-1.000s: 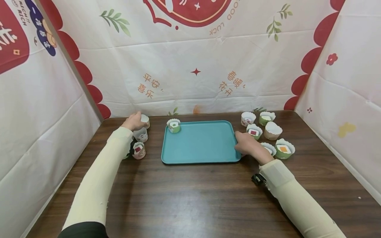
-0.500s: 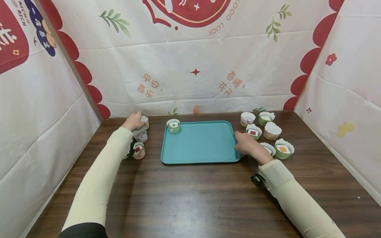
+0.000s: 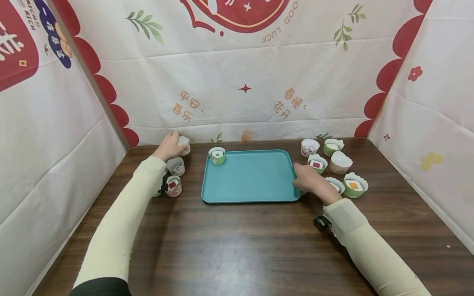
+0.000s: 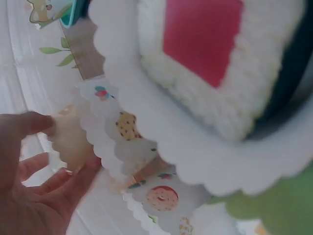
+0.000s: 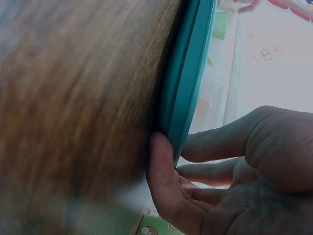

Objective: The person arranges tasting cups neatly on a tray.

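At the back left, my left hand (image 3: 168, 146) pinches a pale paper baking cup (image 3: 185, 145) between thumb and fingers, raised above the table in the head view. The left wrist view shows the same baking cup (image 4: 73, 139) by its scalloped rim. Below that hand stand a white baking cup (image 3: 175, 166) and a pink one (image 3: 173, 187) with a sushi piece with a red centre (image 4: 203, 41). My right hand (image 3: 310, 180) grips the right edge of a teal tray (image 3: 252, 176), thumb over the rim (image 5: 188, 83) and a finger underneath. A green cup with a sushi piece (image 3: 217, 156) sits at the tray's far left corner.
Several more baking cups stand right of the tray, close to my right hand, among them a beige cup (image 3: 340, 163) and a green cup with an orange-centred sushi piece (image 3: 354, 186). White printed cloth (image 3: 237, 107) hangs behind and along both sides of the wooden table (image 3: 229, 246).
My left hand has risen slightly up and to the right, lifting the pale baking cup out of the white one below. My right hand and the tray have stayed in place.
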### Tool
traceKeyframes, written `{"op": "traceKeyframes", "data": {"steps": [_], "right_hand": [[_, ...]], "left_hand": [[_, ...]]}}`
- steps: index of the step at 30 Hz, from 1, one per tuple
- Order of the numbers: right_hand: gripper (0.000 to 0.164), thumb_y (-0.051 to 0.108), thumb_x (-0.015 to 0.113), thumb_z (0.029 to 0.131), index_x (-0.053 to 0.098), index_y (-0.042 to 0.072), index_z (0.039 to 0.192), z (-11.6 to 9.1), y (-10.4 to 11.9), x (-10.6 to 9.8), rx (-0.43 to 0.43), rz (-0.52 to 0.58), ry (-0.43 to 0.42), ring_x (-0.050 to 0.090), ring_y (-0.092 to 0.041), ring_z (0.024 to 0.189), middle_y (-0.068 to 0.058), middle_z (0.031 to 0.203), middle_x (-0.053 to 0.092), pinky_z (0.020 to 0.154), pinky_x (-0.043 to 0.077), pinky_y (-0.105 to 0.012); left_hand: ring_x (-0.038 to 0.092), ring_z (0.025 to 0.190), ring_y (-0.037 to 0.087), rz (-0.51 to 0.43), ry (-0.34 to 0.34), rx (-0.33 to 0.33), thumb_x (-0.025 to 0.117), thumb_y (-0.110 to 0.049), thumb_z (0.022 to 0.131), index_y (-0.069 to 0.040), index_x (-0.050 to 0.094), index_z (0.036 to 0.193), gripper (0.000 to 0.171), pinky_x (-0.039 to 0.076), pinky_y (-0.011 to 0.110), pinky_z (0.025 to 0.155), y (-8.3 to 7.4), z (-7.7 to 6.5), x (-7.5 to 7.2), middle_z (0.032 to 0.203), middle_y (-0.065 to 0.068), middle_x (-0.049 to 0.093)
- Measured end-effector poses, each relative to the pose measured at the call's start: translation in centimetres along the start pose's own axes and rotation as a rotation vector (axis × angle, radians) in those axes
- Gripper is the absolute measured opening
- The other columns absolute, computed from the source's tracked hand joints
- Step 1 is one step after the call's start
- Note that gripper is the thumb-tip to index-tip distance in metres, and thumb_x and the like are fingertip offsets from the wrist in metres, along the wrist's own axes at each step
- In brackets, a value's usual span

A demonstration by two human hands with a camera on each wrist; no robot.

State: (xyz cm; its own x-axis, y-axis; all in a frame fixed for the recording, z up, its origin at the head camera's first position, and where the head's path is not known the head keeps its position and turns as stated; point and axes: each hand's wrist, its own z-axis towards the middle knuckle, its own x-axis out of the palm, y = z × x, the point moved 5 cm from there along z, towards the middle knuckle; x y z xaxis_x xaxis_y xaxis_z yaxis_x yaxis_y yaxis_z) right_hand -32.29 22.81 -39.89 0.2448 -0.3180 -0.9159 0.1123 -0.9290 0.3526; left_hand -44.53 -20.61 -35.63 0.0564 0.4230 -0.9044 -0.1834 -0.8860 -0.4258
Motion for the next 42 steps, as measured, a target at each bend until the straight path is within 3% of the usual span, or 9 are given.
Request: {"op": "traceKeyframes", "data": {"steps": [5,14,21,27,34,38,42], "right_hand": [[0.058,0.000,0.051,0.092,0.035,-0.019,0.144,0.0,0.0,0.1,0.002,0.015,0.007,0.061,-0.034,0.087,-0.039,0.122,0.056,0.058,0.051,-0.030],[0.058,0.000,0.051,0.092,0.035,-0.020,0.144,-0.1,0.1,-0.2,0.003,0.005,0.004,0.060,-0.035,0.088,-0.038,0.121,0.056,0.061,0.050,-0.031],[0.057,0.000,0.050,0.093,0.035,-0.019,0.144,-0.1,-0.1,-0.1,0.009,0.028,0.013,0.062,-0.034,0.086,-0.039,0.122,0.056,0.056,0.052,-0.030],[0.056,0.000,0.052,0.091,0.037,-0.019,0.142,0.1,-0.2,0.0,-0.004,0.009,0.004,0.061,-0.035,0.089,-0.038,0.120,0.057,0.060,0.052,-0.031],[0.059,0.001,0.054,0.090,0.038,-0.019,0.143,0.4,-0.1,-0.1,0.004,-0.026,-0.007,0.061,-0.037,0.095,-0.038,0.124,0.058,0.073,0.056,-0.040],[0.059,0.002,0.053,0.091,0.037,-0.019,0.144,0.5,-0.2,-0.1,0.008,-0.026,-0.007,0.060,-0.037,0.094,-0.038,0.125,0.057,0.072,0.055,-0.039],[0.056,0.001,0.053,0.090,0.040,-0.019,0.141,0.4,-0.2,-0.1,0.002,-0.025,-0.010,0.061,-0.036,0.093,-0.036,0.120,0.059,0.070,0.055,-0.037]], "left_hand": [[0.049,0.130,0.045,-0.022,-0.071,0.018,0.053,-0.035,0.102,0.003,0.038,0.152,0.064,0.047,0.060,0.108,-0.9,0.4,-0.2,0.151,0.031,0.044],[0.048,0.132,0.043,-0.070,-0.141,0.066,0.058,-0.037,0.099,-0.003,0.039,0.153,0.067,0.046,0.061,0.108,-3.6,0.6,-0.4,0.151,0.028,0.044],[0.047,0.137,0.042,-0.117,-0.136,0.161,0.061,-0.037,0.100,-0.008,0.040,0.153,0.064,0.045,0.060,0.111,-7.0,0.7,0.3,0.154,0.024,0.043],[0.049,0.136,0.038,-0.119,-0.120,0.230,0.062,-0.036,0.100,-0.007,0.042,0.152,0.063,0.047,0.057,0.110,-9.5,0.6,1.3,0.153,0.021,0.045],[0.052,0.132,0.034,-0.132,-0.096,0.274,0.063,-0.034,0.101,-0.007,0.041,0.153,0.062,0.050,0.052,0.107,-11.7,0.6,2.6,0.152,0.019,0.047],[0.055,0.126,0.034,-0.128,-0.081,0.309,0.062,-0.033,0.102,-0.007,0.042,0.152,0.060,0.052,0.052,0.103,-12.7,0.7,3.2,0.148,0.019,0.050],[0.054,0.130,0.032,-0.117,-0.064,0.329,0.062,-0.033,0.102,-0.009,0.043,0.151,0.058,0.050,0.052,0.107,-13.3,0.8,4.0,0.150,0.016,0.050]]}}
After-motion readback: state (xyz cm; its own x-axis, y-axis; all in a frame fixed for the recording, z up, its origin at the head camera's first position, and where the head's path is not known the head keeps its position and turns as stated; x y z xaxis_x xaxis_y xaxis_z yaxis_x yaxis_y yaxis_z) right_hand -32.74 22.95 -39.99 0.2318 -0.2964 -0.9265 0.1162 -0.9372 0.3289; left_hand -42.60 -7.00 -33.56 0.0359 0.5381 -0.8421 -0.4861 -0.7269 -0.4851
